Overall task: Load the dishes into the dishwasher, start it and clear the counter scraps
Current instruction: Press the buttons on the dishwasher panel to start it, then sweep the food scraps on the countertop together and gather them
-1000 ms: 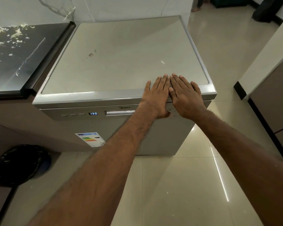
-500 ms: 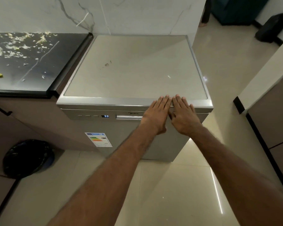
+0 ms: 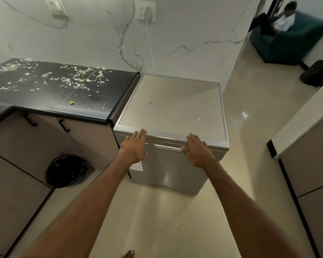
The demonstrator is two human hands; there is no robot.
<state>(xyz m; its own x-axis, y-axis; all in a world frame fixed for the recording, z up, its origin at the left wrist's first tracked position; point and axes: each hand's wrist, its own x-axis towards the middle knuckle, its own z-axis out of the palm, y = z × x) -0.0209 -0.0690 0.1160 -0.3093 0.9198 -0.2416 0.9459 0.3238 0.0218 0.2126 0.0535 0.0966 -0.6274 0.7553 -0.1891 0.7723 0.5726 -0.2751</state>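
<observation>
Spreading flat, left hand masks dishwasher panel (label half-hidden).

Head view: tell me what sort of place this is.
Most likely a home kitchen: a freestanding dishwasher stands beside a black counter strewn with food scraps, with cabinets under it and a bag-lined bin on the floor.

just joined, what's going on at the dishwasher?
A person stands at the dishwasher, its door closed and its display lit. Left hand and right hand are both flat and open at its top front edge, either side of the handle, holding nothing. Food scraps lie scattered over the black counter, not yet cleared.
</observation>
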